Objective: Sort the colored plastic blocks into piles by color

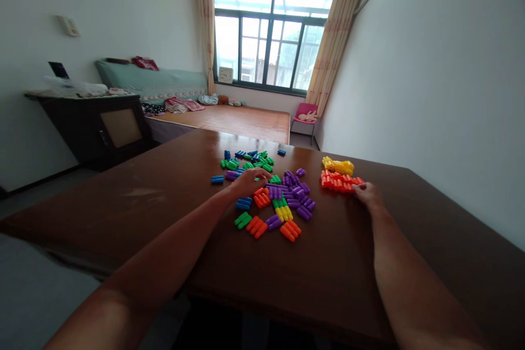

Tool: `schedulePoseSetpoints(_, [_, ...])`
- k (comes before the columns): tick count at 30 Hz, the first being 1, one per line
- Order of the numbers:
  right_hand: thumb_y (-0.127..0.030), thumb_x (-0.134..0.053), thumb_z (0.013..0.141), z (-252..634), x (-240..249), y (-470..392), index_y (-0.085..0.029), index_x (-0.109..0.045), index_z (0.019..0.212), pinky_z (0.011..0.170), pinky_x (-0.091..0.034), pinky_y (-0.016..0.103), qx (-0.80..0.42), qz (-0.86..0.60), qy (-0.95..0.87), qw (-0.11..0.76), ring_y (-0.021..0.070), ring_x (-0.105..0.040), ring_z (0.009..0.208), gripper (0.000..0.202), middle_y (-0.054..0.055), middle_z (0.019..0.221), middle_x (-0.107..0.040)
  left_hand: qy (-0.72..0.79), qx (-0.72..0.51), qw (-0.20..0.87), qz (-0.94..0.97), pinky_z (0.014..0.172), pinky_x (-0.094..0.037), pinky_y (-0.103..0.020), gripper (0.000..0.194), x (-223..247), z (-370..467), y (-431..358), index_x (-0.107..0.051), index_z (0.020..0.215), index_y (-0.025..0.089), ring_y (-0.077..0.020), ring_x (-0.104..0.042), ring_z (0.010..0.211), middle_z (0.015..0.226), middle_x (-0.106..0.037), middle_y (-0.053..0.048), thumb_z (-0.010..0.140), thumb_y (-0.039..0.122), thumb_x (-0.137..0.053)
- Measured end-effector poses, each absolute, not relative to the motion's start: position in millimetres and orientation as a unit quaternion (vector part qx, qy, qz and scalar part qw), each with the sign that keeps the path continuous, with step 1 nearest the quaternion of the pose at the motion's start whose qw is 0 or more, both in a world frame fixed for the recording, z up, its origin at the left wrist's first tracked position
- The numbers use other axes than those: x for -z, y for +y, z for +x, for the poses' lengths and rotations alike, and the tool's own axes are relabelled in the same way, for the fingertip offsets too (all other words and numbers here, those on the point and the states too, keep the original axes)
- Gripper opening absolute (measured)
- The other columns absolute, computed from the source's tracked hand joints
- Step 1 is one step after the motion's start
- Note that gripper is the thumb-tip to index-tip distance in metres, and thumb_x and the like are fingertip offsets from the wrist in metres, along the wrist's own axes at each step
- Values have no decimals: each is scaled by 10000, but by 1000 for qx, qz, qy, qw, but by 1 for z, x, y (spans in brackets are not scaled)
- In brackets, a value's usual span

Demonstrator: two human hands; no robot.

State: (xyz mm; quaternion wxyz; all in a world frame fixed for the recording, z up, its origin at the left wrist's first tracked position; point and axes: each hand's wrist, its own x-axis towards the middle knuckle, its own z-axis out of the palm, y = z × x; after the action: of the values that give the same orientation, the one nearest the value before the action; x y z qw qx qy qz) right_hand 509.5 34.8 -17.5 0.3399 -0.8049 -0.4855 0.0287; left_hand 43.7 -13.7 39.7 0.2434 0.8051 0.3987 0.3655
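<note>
My right hand is at the right end of a row of orange plastic building blocks, its thumb and fingers closed on the end block. Just behind that row lies a cluster of yellow blocks. My left hand reaches over the middle of the loose pile, fingers stretched out and slightly bent, with green blocks by the fingertips. Beneath and beside it are orange blocks and a purple heap. Whether the left fingers touch any block is hard to see.
Blue blocks and a joined green-yellow piece lie around the pile. More orange blocks sit nearer the front of the brown table. Beyond its far edge are a bed and a pink chair; a dark cabinet stands left.
</note>
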Motion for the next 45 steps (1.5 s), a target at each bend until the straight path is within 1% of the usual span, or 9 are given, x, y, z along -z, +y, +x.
schedulePoseSetpoints(6, [-403,-631,686,518,25,37,-183,-590,635,531,-436,289,-11,-812,-471,345,185,-586,534,230,67,618,-644,402,-353,232,813,856,-521,-301,245,-40,40,-12,-701,989,173,-183,-639,961,1050,-689,-61,812,262,-557])
schedulePoseSetpoints(12, [-530,-520,793,503,22,29,-195,-642,724,586,-437,312,75,-789,-540,283,194,-574,581,363,74,665,-636,383,-292,192,855,892,-490,-298,241,-38,44,-17,-697,1022,179,-177,-627,958,1045,-682,-59,848,257,-549])
schedulePoseSetpoints(16, [-467,-421,863,487,8,22,-169,-674,861,642,-435,335,121,-781,-540,288,223,-588,703,391,140,866,-662,314,-229,155,908,1038,-389,-349,305,-38,54,-30,-662,1152,223,-215,-547,1152,1224,-630,-72,869,284,-569])
schedulePoseSetpoints(19, [-408,-390,882,470,-4,18,-163,-670,911,688,-434,337,141,-742,-572,320,221,-579,743,373,133,899,-656,300,-185,123,928,1056,-365,-360,368,-38,57,-34,-610,1243,265,-228,-505,1216,1321,-570,-64,879,293,-561])
schedulePoseSetpoints(25, [-395,-355,910,428,-21,12,-165,-647,922,751,-442,345,155,-661,-658,327,224,-587,799,372,131,925,-658,415,-183,35,891,1043,-375,-412,391,-39,42,-25,-614,1227,302,-261,-463,1251,1356,-538,-41,842,246,-579])
schedulePoseSetpoints(30, [-406,-353,921,411,-25,8,-171,-647,956,759,-456,343,140,-646,-685,306,227,-611,822,378,124,976,-665,256,-206,132,935,1075,-361,-369,382,-48,52,-35,-670,1161,261,-217,-514,1207,1269,-615,-49,819,135,-558])
schedulePoseSetpoints(35, [-408,-365,926,406,-22,7,-174,-653,1013,764,-459,335,132,-653,-690,282,239,-629,869,381,129,1048,-669,156,-111,186,964,1102,-317,-329,511,-50,70,-52,-640,1220,325,-196,-458,1277,1311,-599,3,815,47,-495])
schedulePoseSetpoints(41, [-420,-379,922,405,-18,8,-181,-657,1022,768,-470,338,124,-650,-696,279,237,-637,878,379,124,1063,-673,281,-128,126,943,1016,-378,-323,376,-43,56,-39,-641,1194,278,-239,-531,1180,1270,-600,-56,821,331,-646])
schedulePoseSetpoints(45, [-404,-376,916,402,-19,8,-183,-667,988,753,-476,344,132,-638,-705,279,244,-634,885,372,122,1031,-680,388,-139,79,908,930,-422,-319,424,-42,48,-33,-617,1186,263,-248,-571,1107,1225,-619,-60,782,381,-672])
